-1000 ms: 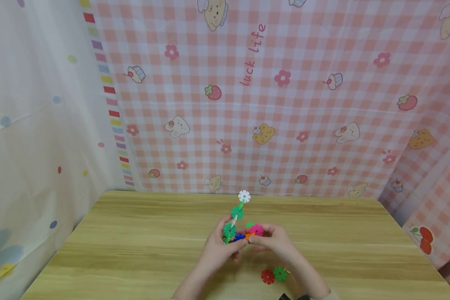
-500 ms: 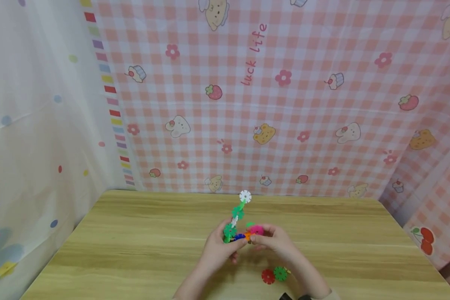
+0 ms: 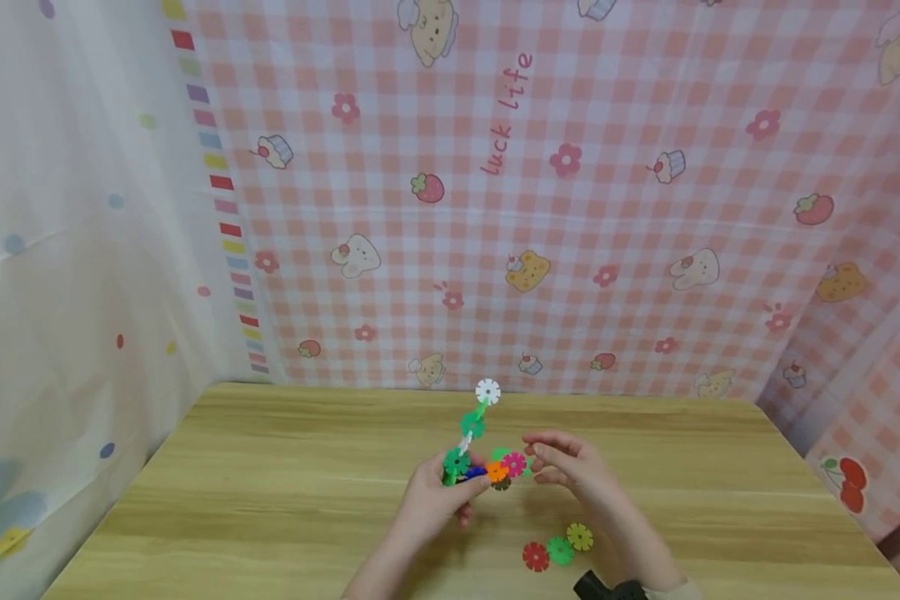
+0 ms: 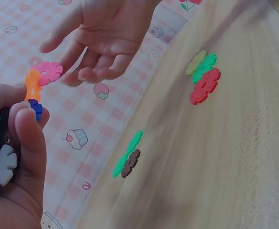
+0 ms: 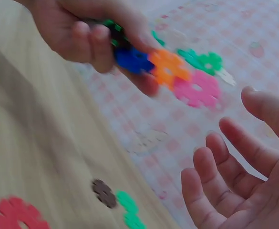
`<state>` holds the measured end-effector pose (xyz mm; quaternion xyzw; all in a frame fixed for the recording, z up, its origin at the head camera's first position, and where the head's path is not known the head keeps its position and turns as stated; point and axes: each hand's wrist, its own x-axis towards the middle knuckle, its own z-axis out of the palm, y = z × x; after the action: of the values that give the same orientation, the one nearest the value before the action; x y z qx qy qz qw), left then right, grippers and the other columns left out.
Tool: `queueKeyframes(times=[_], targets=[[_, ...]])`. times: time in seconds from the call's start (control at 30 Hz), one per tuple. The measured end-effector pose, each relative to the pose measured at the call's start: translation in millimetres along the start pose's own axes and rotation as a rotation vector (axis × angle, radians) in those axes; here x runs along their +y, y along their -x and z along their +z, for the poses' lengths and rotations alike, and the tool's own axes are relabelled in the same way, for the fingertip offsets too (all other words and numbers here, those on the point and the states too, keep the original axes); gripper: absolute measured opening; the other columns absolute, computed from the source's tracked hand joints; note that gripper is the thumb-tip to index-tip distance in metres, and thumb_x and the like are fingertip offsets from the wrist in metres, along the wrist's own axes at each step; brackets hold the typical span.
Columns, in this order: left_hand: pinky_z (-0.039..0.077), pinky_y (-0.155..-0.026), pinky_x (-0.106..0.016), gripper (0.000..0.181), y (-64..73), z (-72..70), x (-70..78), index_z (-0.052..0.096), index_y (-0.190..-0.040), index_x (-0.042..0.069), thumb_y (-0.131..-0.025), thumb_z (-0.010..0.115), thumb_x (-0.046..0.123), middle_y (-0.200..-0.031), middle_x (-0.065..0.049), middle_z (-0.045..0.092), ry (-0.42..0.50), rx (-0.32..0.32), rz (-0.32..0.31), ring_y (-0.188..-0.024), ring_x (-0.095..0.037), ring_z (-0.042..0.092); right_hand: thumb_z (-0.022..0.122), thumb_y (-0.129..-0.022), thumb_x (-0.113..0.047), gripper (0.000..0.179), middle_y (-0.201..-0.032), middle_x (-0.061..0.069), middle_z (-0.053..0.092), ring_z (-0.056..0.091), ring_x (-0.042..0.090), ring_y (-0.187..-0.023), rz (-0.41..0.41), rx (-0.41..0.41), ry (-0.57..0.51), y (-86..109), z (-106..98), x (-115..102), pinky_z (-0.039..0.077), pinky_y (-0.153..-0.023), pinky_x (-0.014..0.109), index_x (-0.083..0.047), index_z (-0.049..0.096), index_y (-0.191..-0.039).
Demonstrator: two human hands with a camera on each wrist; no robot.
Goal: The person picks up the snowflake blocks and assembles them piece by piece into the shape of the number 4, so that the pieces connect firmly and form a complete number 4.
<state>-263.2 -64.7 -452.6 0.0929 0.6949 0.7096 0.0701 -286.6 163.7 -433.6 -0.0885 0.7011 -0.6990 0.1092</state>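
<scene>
My left hand (image 3: pixel 431 497) grips a chain of slotted plastic snowflake discs between thumb and fingers. Past the thumb the chain runs through a blue disc (image 5: pixel 132 59) and an orange disc (image 5: pixel 168 68) to a pink disc (image 5: pixel 198 89) at that end. Its other arm rises away through green discs (image 3: pixel 473 426) to a white disc (image 3: pixel 488 392); the discs inside the grip are partly hidden. Just right of the pink disc is my right hand (image 3: pixel 577 468), its fingers spread and loosely bent, holding nothing and apart from the chain.
On the wooden table (image 3: pixel 285 517) a red disc (image 3: pixel 536 557), a green disc (image 3: pixel 560 550) and a yellow disc (image 3: pixel 580 537) lie in a row near the right forearm. Farther back lie a brown disc (image 4: pixel 131 163) and green ones (image 4: pixel 128 153). A checked cloth (image 3: pixel 450 233) hangs behind.
My right hand has let go of the pink disc and moved right, with its fingers opening. The yellow disc now shows fully beside the forearm. The left hand keeps its grip on the chain.
</scene>
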Motion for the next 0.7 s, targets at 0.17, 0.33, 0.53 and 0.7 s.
queueKeyframes(times=[0.17, 0.33, 0.53, 0.7], targets=[[0.051, -0.046, -0.025, 0.029, 0.7, -3.4, 2.1, 0.065, -0.104, -0.001, -0.084, 0.077, 0.016, -0.075, -0.009, 0.064, -0.009, 0.005, 0.016, -0.047, -0.01, 0.054, 0.06, -0.098, -0.023, 0.042, -0.105, 0.005, 0.064, 0.06, 0.02, -0.09, 0.002, 0.044, 0.07, 1.9, -22.8, 0.2, 0.054, -0.08, 0.031, 0.008, 0.057, -0.125], [0.05, -0.046, -0.022, 0.028, 0.3, -2.9, 2.2, 0.065, -0.103, -0.002, -0.084, 0.076, 0.016, -0.072, -0.007, 0.063, -0.012, 0.012, 0.023, -0.047, -0.01, 0.054, 0.06, -0.097, -0.016, 0.044, -0.109, 0.015, 0.064, 0.062, 0.017, -0.086, -0.01, -0.025, 0.185, 12.1, -53.1, 18.6, 0.055, -0.078, 0.031, 0.016, 0.052, -0.125], [0.047, -0.047, -0.02, 0.033, 0.4, -2.7, 4.9, 0.064, -0.11, 0.001, -0.083, 0.077, 0.016, -0.077, -0.004, 0.064, -0.016, 0.045, 0.01, -0.051, -0.01, 0.052, 0.067, -0.089, -0.007, 0.04, -0.109, 0.021, 0.064, 0.057, 0.012, -0.087, 0.013, -0.245, 0.312, 25.7, -75.4, 40.6, 0.048, -0.073, 0.022, 0.015, 0.057, -0.121], [0.045, -0.048, -0.019, 0.038, -0.2, -3.3, 5.2, 0.063, -0.116, -0.001, -0.083, 0.076, 0.013, -0.078, -0.002, 0.064, 0.003, 0.059, 0.012, -0.052, -0.009, 0.05, 0.075, -0.08, -0.009, 0.039, -0.107, 0.014, 0.066, 0.046, 0.007, -0.076, -0.108, -0.394, 0.5, 27.5, -81.4, 46.0, 0.041, -0.064, 0.021, 0.002, 0.066, -0.117]])
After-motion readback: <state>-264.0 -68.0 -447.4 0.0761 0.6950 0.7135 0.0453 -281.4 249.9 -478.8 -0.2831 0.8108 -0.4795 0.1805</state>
